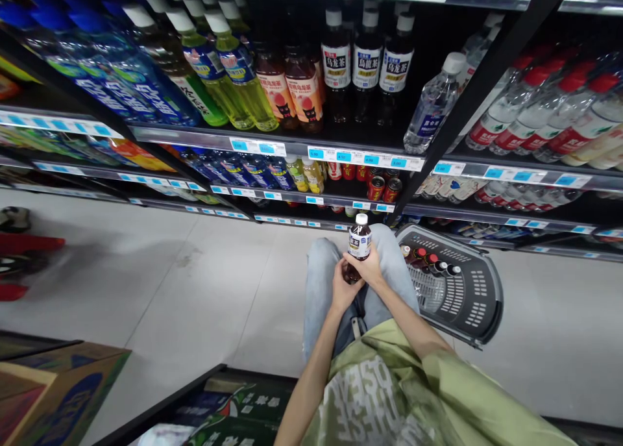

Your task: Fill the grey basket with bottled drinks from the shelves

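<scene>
A bottle of dark oolong tea (359,241) with a white cap and a white label stands nearly upright in front of my knees. My left hand (344,289) is wrapped around its lower part. Higher up, my right hand (368,264) grips the side of the same bottle just below the label. Both hands are closed on it, and they hide part of its lower half. Similar oolong tea bottles (367,60) with white caps and white labels stand on the shelf ahead.
A grey shopping basket (495,297) with several small bottles (431,261) sits on the floor to my right. Drink shelves (272,137) run across the front. Cardboard boxes (92,368) lie at the lower left, with green cartons (243,407) close behind me.
</scene>
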A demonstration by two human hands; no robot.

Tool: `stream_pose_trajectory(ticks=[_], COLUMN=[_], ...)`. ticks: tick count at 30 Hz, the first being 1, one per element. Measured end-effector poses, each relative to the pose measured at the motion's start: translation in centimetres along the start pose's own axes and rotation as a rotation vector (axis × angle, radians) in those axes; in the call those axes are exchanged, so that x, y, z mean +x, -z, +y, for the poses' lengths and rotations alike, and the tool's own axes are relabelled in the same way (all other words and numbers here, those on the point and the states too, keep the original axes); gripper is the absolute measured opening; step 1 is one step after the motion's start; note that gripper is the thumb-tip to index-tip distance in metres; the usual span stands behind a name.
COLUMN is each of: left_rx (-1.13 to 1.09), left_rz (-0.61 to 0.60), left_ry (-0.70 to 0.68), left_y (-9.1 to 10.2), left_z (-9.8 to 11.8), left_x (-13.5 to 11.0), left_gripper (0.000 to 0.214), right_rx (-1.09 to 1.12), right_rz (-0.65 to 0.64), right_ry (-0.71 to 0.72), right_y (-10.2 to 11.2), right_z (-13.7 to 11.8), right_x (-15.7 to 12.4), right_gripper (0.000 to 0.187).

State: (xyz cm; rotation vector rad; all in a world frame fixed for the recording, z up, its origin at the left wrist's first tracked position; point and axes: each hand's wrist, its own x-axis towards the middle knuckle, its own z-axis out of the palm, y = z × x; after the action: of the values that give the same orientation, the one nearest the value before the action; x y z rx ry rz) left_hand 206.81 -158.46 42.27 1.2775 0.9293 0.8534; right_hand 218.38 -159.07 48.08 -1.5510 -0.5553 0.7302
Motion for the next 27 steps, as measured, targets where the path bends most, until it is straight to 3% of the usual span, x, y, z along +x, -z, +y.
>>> stream_pose_trajectory(ticks=[4,8,15,19,23,27], left_rx=[-0.059,-0.211,-0.492,-0.457,-0.251,-0.142], left_rz=[-0.064,-0.162,-0.13,-0.11,-0.045,-0.03], left_ry=[0.054,0.23,0.399,0.339,0.188,0.147], left_y=[0.1,0.5,0.6,0.5,0.2,0.1], left_z=[0.4,1.4,3.2,3.4,3.1,2.9], left_x=[0.1,0.2,0.2,0.0,0.0,-0.1], left_gripper=[0.085,0.092,0.07,0.069,0.068,0.071], right_rx=[-0.029,0.058,0.25,0.305,0.33,0.255], right_rz=[0.004,-0.006,0.016,-0.027,-0.002,0.001], right_ry=[-0.012,-0.043,-0.135,-0.181,-0.187,-0.167], right_y=[0.1,0.1,0.4,0.3,0.1,0.1], right_z=[-0.4,-0.6,-0.2,-0.3,-0.4,-0.1], right_x=[-0.1,0.1,0.6,0.6,0.7,1.0], right_gripper=[0.054,0.053,0.05,0.051,0.053,0.053])
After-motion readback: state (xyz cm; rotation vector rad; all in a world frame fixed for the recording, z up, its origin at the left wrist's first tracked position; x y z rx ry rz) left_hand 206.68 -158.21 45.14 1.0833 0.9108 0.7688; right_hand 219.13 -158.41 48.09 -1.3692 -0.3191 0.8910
